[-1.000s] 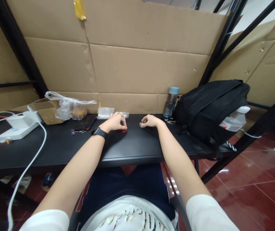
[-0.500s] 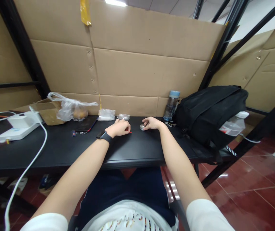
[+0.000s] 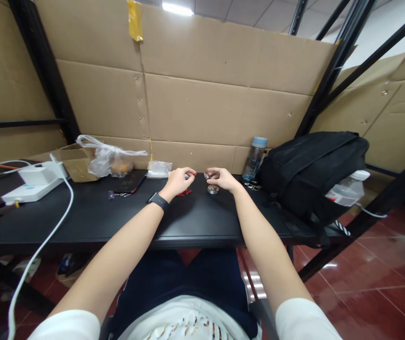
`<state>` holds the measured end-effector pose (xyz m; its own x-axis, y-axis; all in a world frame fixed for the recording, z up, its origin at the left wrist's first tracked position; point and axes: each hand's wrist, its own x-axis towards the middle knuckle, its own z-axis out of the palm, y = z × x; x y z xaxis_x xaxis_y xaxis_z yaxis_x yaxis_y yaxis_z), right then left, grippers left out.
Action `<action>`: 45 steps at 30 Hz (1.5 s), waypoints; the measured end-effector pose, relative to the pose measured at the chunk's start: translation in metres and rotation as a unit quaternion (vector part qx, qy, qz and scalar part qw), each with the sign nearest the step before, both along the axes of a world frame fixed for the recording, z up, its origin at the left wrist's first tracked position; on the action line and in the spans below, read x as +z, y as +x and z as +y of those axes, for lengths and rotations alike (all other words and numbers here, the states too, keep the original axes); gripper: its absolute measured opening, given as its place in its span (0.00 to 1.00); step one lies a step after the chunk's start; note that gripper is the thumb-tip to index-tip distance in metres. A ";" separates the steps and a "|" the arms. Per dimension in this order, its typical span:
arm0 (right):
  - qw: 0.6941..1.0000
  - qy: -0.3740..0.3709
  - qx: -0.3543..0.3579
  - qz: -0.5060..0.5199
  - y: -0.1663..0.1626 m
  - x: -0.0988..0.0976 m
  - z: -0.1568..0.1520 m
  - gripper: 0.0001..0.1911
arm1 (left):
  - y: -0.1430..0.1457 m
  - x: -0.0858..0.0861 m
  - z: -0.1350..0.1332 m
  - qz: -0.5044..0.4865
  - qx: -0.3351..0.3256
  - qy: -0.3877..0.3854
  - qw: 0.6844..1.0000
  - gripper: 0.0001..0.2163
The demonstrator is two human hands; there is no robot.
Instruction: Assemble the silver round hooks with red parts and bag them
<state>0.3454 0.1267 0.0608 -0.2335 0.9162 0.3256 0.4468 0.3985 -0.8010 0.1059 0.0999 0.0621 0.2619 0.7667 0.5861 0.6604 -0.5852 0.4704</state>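
My right hand (image 3: 221,178) pinches a small, shiny round metal piece (image 3: 207,175) between thumb and fingers, raised off the black table (image 3: 124,226). Just below it, a flat round silver container (image 3: 212,189) rests on the tabletop. To the left, my left hand (image 3: 180,182) is closed with a small red piece (image 3: 195,174) at its fingertips; what that piece is cannot be made out. Thin red strands (image 3: 185,192) lie on the table beneath this hand. A dark watch (image 3: 158,201) is on my left wrist.
Along the back stand a clear plastic packet (image 3: 159,169), a phone-like dark slab (image 3: 130,183), a tied plastic bag (image 3: 108,158) and a cardboard box (image 3: 78,165). A water bottle (image 3: 254,158) and black backpack (image 3: 312,174) are right; a power strip (image 3: 34,189) is left.
My right hand has lifted a round metal piece, and the silver container below it shows more fully. My left hand has risen slightly, uncovering red strands on the table.
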 end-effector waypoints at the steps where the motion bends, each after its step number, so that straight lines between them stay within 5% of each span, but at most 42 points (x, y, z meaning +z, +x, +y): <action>1: 1.000 0.013 0.010 0.019 -0.004 0.001 -0.002 0.29 | 0.000 0.001 0.000 -0.008 0.009 0.000 1.000 0.09; 15: 0.976 0.047 0.159 0.139 -0.038 0.004 -0.016 0.31 | 0.001 0.003 -0.008 0.026 0.064 0.115 0.991 0.08; 27: 0.982 0.091 0.134 0.097 -0.041 0.004 -0.017 0.28 | 0.002 0.008 -0.021 0.087 0.072 0.192 0.975 0.06; 45: 0.993 0.064 0.099 0.019 -0.029 0.006 -0.014 0.18 | 0.005 0.007 -0.017 0.082 0.010 0.189 0.978 0.07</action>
